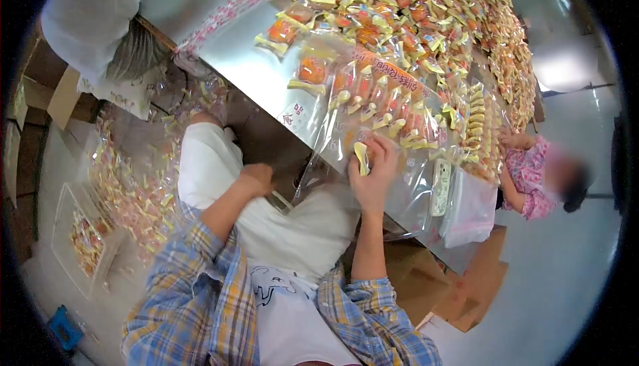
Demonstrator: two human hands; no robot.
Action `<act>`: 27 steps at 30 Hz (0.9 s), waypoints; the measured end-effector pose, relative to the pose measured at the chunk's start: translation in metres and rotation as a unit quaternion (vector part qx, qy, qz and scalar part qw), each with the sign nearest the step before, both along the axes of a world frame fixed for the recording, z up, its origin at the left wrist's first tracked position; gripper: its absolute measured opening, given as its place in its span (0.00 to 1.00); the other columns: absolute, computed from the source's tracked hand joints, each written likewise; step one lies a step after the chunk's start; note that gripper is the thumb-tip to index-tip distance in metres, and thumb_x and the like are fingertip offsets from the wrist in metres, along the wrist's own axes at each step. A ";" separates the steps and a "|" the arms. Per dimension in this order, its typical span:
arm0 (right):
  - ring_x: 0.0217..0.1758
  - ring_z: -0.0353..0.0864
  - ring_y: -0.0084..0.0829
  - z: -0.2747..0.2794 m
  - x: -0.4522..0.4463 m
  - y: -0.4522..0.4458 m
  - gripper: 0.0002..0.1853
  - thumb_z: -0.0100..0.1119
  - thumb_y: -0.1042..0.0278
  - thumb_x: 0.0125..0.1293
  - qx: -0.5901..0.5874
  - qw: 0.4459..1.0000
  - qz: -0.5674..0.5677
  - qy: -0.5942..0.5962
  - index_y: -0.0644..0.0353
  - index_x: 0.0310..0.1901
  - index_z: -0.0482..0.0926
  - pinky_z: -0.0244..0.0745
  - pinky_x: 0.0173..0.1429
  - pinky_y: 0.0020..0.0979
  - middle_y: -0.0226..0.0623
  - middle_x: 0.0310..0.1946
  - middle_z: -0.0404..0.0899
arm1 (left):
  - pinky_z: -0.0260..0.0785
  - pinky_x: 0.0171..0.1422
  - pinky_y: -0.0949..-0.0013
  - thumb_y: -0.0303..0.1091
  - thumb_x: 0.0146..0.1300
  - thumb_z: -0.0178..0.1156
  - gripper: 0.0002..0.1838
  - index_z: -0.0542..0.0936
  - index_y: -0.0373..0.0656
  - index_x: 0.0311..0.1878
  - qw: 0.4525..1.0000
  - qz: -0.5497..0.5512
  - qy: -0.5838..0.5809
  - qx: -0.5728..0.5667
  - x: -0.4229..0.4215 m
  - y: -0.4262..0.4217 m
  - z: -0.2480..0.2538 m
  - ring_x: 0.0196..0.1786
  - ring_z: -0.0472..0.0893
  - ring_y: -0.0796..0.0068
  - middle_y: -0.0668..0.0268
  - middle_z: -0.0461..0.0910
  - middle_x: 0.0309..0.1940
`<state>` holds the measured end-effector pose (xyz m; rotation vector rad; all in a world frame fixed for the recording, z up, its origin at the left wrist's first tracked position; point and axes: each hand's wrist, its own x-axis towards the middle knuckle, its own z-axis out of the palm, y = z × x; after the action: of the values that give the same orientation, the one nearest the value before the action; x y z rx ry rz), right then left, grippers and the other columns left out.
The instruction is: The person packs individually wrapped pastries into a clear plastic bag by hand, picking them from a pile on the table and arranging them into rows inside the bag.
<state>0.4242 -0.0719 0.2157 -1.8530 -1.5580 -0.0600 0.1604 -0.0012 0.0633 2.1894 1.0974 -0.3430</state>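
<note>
In my right hand [377, 164] is a small wrapped snack [361, 158] with a yellow crimped edge, pinched between the fingers over the near part of a large clear plastic bag [343, 130]. Inside that bag several wrapped snacks [379, 100] stand in a row under red lettering. My left hand [255, 180] is curled above my lap, slightly blurred. A pale strip [281, 199] shows just below its fingers; whether the hand grips it is unclear. One larger orange wrapped snack [311, 70] lies beside the bag on the metal table [246, 50].
A heap of wrapped snacks [399, 13] covers the table's far side. Stacked clear bags [469, 209] and a white phone-like object [440, 187] lie right. More packets [133, 180] cover the floor left, near a clear bin [83, 239]. A co-worker [529, 173] works at right; cardboard [472, 286] stands below.
</note>
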 end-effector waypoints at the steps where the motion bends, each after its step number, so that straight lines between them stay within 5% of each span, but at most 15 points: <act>1: 0.68 0.72 0.51 0.001 -0.003 0.002 0.23 0.68 0.71 0.55 -0.001 1.000 0.003 -0.016 0.59 0.55 0.81 0.64 0.75 0.49 0.46 0.61 0.75 | 0.79 0.57 0.48 0.50 0.62 0.64 0.20 0.89 0.43 0.44 1.000 0.010 -0.009 0.003 0.006 0.007 -0.012 0.54 0.87 0.50 0.51 0.88 0.46; 11: 0.68 0.71 0.51 -0.009 -0.002 0.007 0.24 0.66 0.72 0.55 0.002 1.000 -0.013 -0.001 0.59 0.56 0.81 0.63 0.75 0.48 0.46 0.62 0.75 | 0.81 0.49 0.49 0.41 0.61 0.64 0.13 0.89 0.43 0.40 0.996 -0.059 -0.069 0.008 0.022 0.008 -0.024 0.44 0.88 0.48 0.51 0.88 0.37; 14: 0.68 0.71 0.51 -0.007 -0.001 0.010 0.23 0.66 0.73 0.56 -0.004 1.000 -0.012 0.025 0.59 0.56 0.81 0.63 0.75 0.48 0.46 0.61 0.75 | 0.81 0.47 0.44 0.45 0.60 0.65 0.16 0.88 0.41 0.30 0.987 -0.023 -0.148 0.053 0.031 0.008 -0.027 0.38 0.87 0.43 0.49 0.86 0.30; 27: 0.66 0.72 0.49 -0.005 -0.002 0.010 0.22 0.66 0.73 0.57 -0.003 1.000 -0.020 0.021 0.57 0.56 0.81 0.64 0.73 0.48 0.44 0.59 0.76 | 0.78 0.38 0.47 0.42 0.60 0.65 0.13 0.87 0.44 0.26 0.977 0.030 -0.171 0.126 0.034 0.012 -0.010 0.29 0.85 0.46 0.52 0.84 0.23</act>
<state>0.4221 -0.0616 0.2104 -1.8791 -1.4944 -0.0338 0.1940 0.0110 0.0532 2.3154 1.0529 0.2059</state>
